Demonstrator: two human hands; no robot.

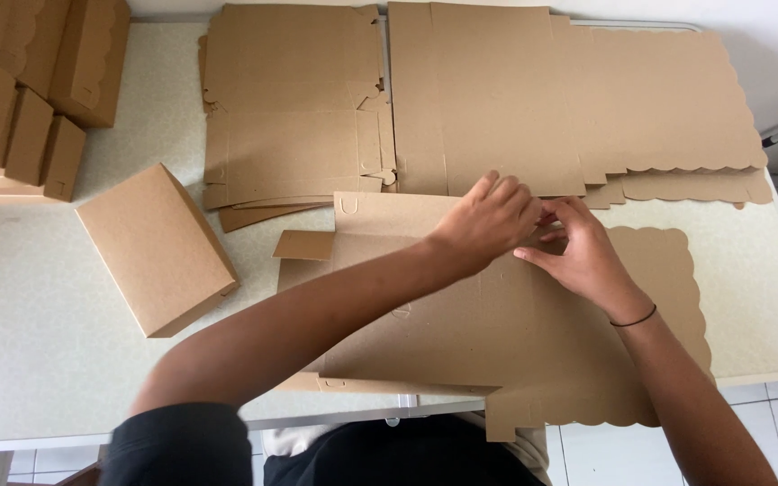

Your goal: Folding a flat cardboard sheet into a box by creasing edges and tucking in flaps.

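Cardboard in flat brown sheets covers much of the pale table (29, 297). Directly in front of the person lies the unfolded box blank (461, 333), a die-cut sheet with a scalloped edge on its right side and small tabs along its near and left edges; its near edge hangs slightly past the table's front. Both hands meet over the far edge of this blank, near its middle. The left hand (488, 220) reaches across from the lower left, its fingers curled and pinching the cardboard at that edge. The right hand (583, 252), a thin dark band on its wrist, comes in from the right and touches the left, its fingers bent and pressing on the same spot of the blank. Neither hand is spread flat; both are closed on the sheet's edge, though the exact flap they hold is hidden beneath the fingers.

Beyond the hands lie two stacks of flat blanks: a smaller stack (294, 108) at centre and a larger stack (587, 99) with scalloped edges to the right. Left of the worked blank rests a finished closed box (155, 247), tilted. More folded boxes (20, 99) are piled in the far left corner.
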